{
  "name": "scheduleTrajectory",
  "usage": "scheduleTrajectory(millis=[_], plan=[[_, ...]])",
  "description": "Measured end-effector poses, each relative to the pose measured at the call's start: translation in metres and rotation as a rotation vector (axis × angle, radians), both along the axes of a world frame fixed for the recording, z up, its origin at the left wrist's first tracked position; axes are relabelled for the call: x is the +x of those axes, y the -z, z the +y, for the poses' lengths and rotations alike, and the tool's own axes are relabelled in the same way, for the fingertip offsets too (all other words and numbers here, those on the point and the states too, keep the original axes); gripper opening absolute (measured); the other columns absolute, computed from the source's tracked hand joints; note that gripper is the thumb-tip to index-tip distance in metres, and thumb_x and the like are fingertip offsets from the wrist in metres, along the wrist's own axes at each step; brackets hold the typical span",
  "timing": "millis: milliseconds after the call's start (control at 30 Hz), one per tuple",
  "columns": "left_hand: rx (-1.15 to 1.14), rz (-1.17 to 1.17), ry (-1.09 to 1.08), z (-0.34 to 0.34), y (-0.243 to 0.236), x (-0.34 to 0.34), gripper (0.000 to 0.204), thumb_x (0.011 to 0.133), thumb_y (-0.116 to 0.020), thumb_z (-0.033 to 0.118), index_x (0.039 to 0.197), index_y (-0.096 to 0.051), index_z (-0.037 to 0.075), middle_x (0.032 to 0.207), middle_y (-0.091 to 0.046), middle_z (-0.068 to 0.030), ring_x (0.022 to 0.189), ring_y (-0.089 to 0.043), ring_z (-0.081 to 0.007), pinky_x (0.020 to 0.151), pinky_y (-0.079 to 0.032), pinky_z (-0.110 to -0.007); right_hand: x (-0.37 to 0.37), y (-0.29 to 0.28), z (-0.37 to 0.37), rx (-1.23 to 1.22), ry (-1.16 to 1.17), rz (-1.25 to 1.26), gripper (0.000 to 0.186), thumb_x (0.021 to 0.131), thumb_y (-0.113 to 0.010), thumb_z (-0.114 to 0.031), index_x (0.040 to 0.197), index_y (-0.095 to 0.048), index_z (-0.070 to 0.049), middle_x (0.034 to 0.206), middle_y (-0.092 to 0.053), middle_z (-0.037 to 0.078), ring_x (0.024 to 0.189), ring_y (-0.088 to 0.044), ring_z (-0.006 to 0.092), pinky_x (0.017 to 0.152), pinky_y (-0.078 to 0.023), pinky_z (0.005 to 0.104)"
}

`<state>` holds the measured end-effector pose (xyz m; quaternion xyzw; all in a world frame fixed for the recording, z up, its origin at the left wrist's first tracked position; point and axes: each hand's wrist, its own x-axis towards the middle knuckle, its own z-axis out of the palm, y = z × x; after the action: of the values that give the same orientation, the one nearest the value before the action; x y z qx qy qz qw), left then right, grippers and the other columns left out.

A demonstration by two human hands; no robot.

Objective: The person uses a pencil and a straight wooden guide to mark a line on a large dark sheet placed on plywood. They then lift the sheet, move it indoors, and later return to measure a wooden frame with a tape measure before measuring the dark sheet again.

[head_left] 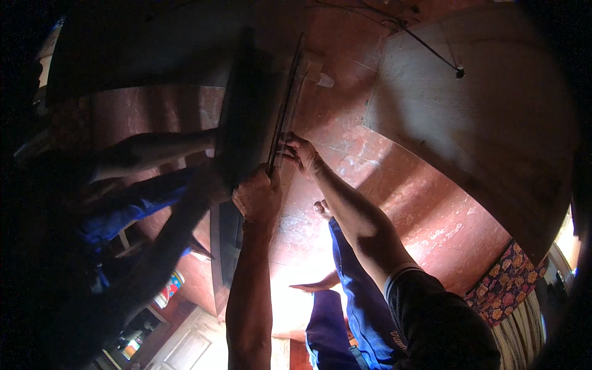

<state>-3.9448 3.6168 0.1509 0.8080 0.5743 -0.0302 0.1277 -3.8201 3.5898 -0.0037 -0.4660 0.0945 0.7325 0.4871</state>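
A large, glossy dark panel (246, 123) stands on edge at left of centre. Its surface mirrors arms and blue trousers. My left hand (256, 196) is closed around the panel's near edge, thumb up along a thin dark strip (288, 102) that runs along the rim. Just beyond it, on the right side of the same edge, my right hand (300, 153) has its fingers bent against the rim. Shadow hides its fingertips in part, and whatever small thing may be between them cannot be made out.
A reddish, worn floor (357, 157) spreads beneath. My blue-trousered legs (364, 296) and bare feet (320, 209) are below the panel. At upper right is a big grey board (481, 117) with a dark cable (431, 50). Floral cloth (505, 283) hangs at lower right.
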Motion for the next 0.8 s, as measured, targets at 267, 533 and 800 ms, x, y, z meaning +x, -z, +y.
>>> scheduleTrajectory(millis=[267, 533, 800], plan=[[-0.209, 0.023, -0.140, 0.000, -0.007, 0.004, 0.043, 0.087, -0.068, 0.045, 0.086, -0.072, 0.002, 0.079, -0.070, -0.0215, 0.067, -0.069, -0.0394, 0.064, -0.056, -0.047, -0.053, -0.046, -0.063, -0.086, -0.157, -0.002, 0.068, 0.097, -0.049, -0.056, 0.156, -0.029, -0.028, 0.155, -0.039, 0.008, 0.141, -0.039, 0.0290, 0.111, -0.032, 0.0586], [-0.216, 0.162, -0.112, 0.007, -0.019, 0.011, 0.039, 0.091, -0.063, 0.043, 0.089, -0.073, 0.005, 0.087, -0.072, -0.0201, 0.084, -0.072, -0.0369, 0.074, -0.058, -0.045, -0.130, -0.057, -0.111, -0.061, -0.240, 0.014, 0.093, 0.089, -0.041, -0.078, 0.160, -0.002, -0.031, 0.164, -0.020, 0.007, 0.144, -0.030, 0.0393, 0.102, -0.039, 0.0667], [-0.224, 0.184, -0.181, 0.010, -0.029, 0.020, 0.040, 0.090, -0.066, 0.044, 0.092, -0.074, 0.005, 0.091, -0.073, -0.0189, 0.087, -0.073, -0.0350, 0.076, -0.059, -0.045, -0.179, 0.000, -0.132, 0.025, -0.201, -0.082, 0.097, 0.089, -0.037, -0.080, 0.159, 0.006, -0.029, 0.165, -0.013, 0.008, 0.145, -0.027, 0.0397, 0.101, -0.038, 0.0692]])
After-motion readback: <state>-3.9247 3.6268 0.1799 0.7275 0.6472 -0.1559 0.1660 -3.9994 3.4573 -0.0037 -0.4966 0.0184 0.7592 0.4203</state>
